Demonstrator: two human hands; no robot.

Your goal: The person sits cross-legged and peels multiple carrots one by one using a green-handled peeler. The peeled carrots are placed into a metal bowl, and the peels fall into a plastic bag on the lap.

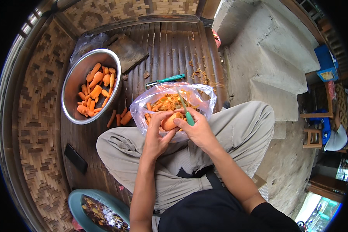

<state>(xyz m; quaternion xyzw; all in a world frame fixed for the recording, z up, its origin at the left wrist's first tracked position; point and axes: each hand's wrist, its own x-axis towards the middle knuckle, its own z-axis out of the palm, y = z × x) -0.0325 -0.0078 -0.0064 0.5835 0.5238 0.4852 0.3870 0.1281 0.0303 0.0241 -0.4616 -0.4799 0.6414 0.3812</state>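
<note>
My left hand (159, 130) grips a thick peeled carrot (168, 121) over an open clear plastic bag (137, 116). My right hand (198, 127) holds a small knife by its green handle (190, 119), its blade pointing up and away from me, while the thumb rests on the carrot. Inside the bag lie orange peelings (169, 101) and some carrots. A green-handled peeler (166, 80) rests on the bamboo slats just beyond the bag. To the left, a steel basin (71, 87) holds several peeled carrots (95, 92). A few carrot pieces (126, 118) lie between basin and bag.
A dark board (129, 52) and a crumpled plastic bag (90, 46) lie behind the basin. A black phone-like object (76, 158) is at left, above a green tub (78, 203) of scraps. Peel shreds (201, 76) litter the slats. Concrete steps (274, 84) stand right; woven walls border the left and far sides.
</note>
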